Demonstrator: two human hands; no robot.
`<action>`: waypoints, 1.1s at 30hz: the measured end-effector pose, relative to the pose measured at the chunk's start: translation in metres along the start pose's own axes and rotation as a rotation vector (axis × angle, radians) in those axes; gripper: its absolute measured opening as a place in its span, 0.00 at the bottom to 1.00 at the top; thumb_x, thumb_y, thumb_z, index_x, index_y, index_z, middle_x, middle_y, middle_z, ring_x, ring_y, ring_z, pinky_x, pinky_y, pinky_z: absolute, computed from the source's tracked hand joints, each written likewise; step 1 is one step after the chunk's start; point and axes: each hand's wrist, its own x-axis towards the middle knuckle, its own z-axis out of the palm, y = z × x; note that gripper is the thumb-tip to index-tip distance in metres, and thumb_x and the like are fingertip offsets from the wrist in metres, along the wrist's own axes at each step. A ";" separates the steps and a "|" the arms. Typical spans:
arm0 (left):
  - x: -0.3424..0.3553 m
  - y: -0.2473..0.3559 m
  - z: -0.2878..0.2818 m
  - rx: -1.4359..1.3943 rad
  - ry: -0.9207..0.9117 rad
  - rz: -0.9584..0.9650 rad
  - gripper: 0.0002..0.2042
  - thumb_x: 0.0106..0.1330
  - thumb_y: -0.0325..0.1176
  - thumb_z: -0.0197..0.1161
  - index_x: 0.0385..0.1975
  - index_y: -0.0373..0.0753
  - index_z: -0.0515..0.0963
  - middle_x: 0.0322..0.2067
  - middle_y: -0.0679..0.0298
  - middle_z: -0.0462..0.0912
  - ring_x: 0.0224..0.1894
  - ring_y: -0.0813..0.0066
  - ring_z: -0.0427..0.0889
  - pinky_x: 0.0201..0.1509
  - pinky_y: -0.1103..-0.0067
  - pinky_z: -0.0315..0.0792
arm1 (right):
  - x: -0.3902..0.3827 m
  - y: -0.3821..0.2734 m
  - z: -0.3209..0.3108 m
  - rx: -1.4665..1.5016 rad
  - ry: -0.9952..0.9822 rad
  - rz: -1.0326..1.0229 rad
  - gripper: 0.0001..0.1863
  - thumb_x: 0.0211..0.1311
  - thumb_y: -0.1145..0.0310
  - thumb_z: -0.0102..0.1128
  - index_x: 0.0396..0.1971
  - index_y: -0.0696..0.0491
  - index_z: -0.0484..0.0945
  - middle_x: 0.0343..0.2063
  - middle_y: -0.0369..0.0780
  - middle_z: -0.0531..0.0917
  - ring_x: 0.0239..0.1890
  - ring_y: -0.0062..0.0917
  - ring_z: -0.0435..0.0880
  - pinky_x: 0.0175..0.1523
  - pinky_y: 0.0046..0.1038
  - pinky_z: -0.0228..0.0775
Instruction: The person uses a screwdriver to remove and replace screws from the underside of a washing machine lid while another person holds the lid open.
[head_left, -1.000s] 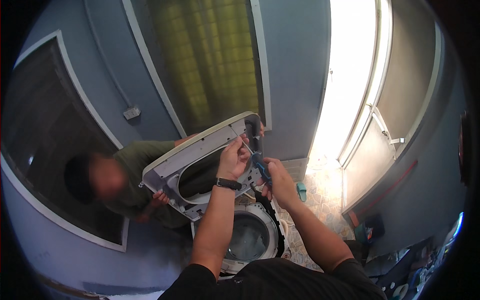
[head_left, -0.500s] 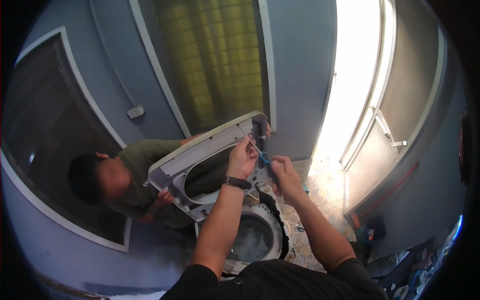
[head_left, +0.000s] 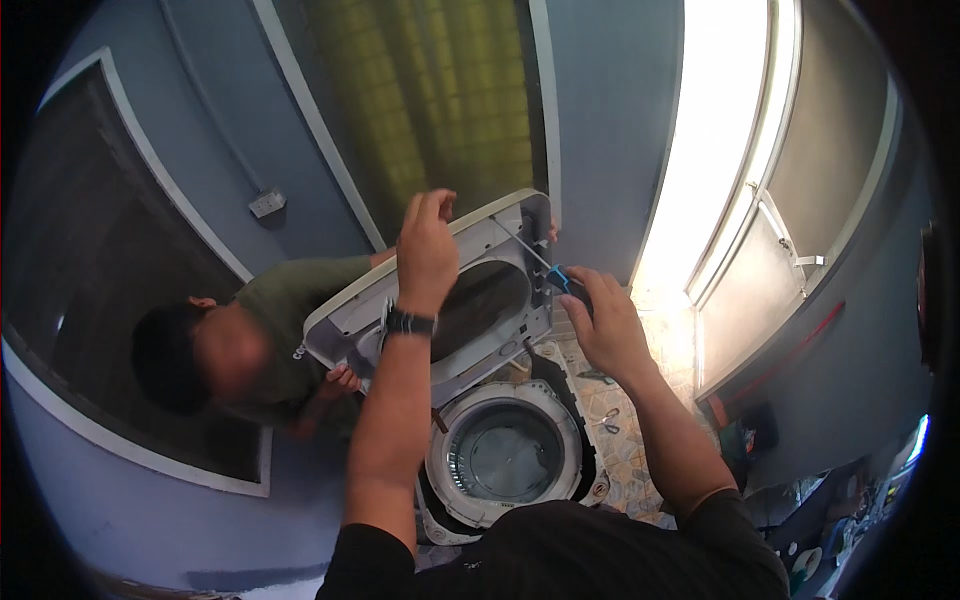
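Note:
My right hand (head_left: 608,325) is wrapped round the dark and blue handle of a screwdriver (head_left: 561,277). Its long shaft slants up to the left, with the tip at the underside of a pale washing machine top cover (head_left: 478,240). My left hand (head_left: 428,250), a watch on its wrist, is at the cover's upper edge with fingers bent together; whatever they pinch, if anything, is hidden. A co-worker (head_left: 300,300) in a green shirt holds the tilted cover at both ends. Below it stands the washing machine's open tub (head_left: 510,460).
Scissors (head_left: 609,421) lie on the patterned tile floor right of the machine. A bright open doorway and a door (head_left: 745,290) are at the right. A curtained window (head_left: 430,110) is behind the cover, and assorted items (head_left: 810,560) crowd the lower right.
My left hand has moved from beside the screwdriver's shaft up and left to the cover's upper edge. My right hand, still on the screwdriver, has shifted slightly up and right.

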 end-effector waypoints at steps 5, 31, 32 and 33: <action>0.007 -0.011 0.010 -0.212 -0.061 -0.285 0.12 0.75 0.20 0.48 0.50 0.32 0.77 0.47 0.55 0.84 0.52 0.62 0.86 0.57 0.71 0.78 | 0.000 0.003 0.000 0.093 -0.059 0.104 0.19 0.71 0.63 0.62 0.58 0.52 0.76 0.45 0.50 0.82 0.46 0.50 0.82 0.53 0.45 0.74; -0.287 -0.030 -0.054 -1.390 -0.144 -1.306 0.11 0.82 0.36 0.54 0.57 0.42 0.75 0.41 0.67 0.82 0.39 0.76 0.83 0.39 0.81 0.75 | -0.164 -0.073 0.037 0.359 -0.314 0.318 0.20 0.68 0.69 0.65 0.58 0.58 0.78 0.48 0.49 0.84 0.51 0.40 0.85 0.57 0.34 0.75; -0.280 -0.033 -0.060 -1.371 -0.121 -1.218 0.10 0.82 0.36 0.55 0.57 0.42 0.75 0.42 0.66 0.83 0.41 0.76 0.84 0.40 0.81 0.75 | -0.167 -0.078 0.038 0.372 -0.320 0.327 0.20 0.68 0.69 0.65 0.58 0.58 0.78 0.48 0.49 0.84 0.51 0.40 0.85 0.57 0.34 0.75; -0.272 -0.039 -0.065 -1.361 -0.100 -1.169 0.08 0.81 0.33 0.58 0.53 0.42 0.76 0.44 0.64 0.85 0.42 0.74 0.85 0.41 0.81 0.77 | -0.168 -0.082 0.038 0.366 -0.312 0.279 0.20 0.68 0.69 0.65 0.58 0.58 0.78 0.47 0.48 0.84 0.49 0.39 0.85 0.55 0.33 0.75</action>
